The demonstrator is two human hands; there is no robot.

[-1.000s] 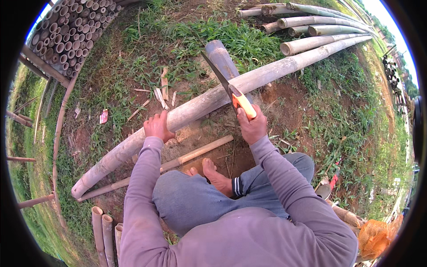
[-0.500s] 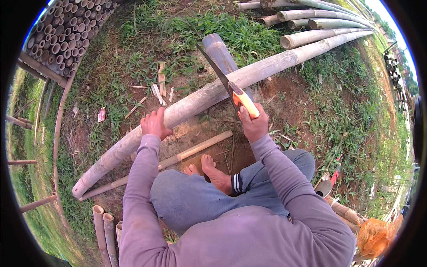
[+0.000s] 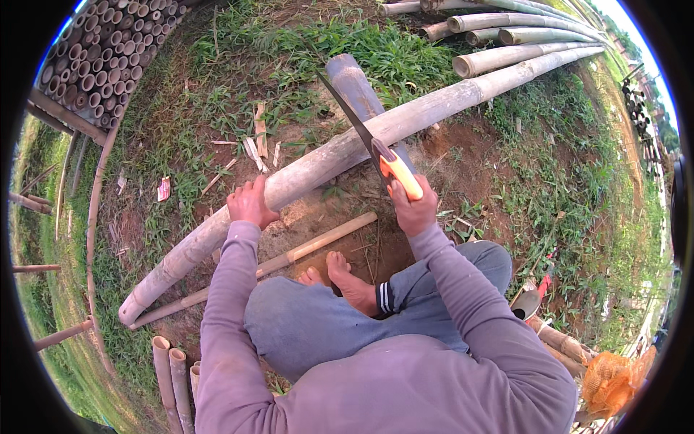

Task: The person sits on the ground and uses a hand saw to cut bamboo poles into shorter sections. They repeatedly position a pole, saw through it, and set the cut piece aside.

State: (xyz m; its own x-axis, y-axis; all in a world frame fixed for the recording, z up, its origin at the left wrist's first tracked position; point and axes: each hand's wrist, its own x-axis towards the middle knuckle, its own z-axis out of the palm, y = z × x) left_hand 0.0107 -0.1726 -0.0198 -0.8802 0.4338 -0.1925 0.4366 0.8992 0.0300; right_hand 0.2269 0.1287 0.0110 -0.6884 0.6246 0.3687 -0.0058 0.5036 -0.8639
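Observation:
A long, pale bamboo pole slants across the ground from lower left to upper right. My left hand is wrapped round it from the near side, left of the middle. In my right hand is the yellow-orange handle of a handsaw. The dark blade lies across the pole's upper side and points away to the upper left; whether it has cut in cannot be made out. Under the pole, by the blade, a thicker greyish bamboo piece lies crosswise and props it up.
A thin bamboo stick lies between the pole and my bare feet. Several bamboo poles rest at the upper right. Cut bamboo tubes stand at lower left; a stack of bamboo ends fills the upper left. An orange net bag lies lower right.
My right hand and the saw have shifted very slightly along the blade's line, toward me. My left hand keeps its place on the pole.

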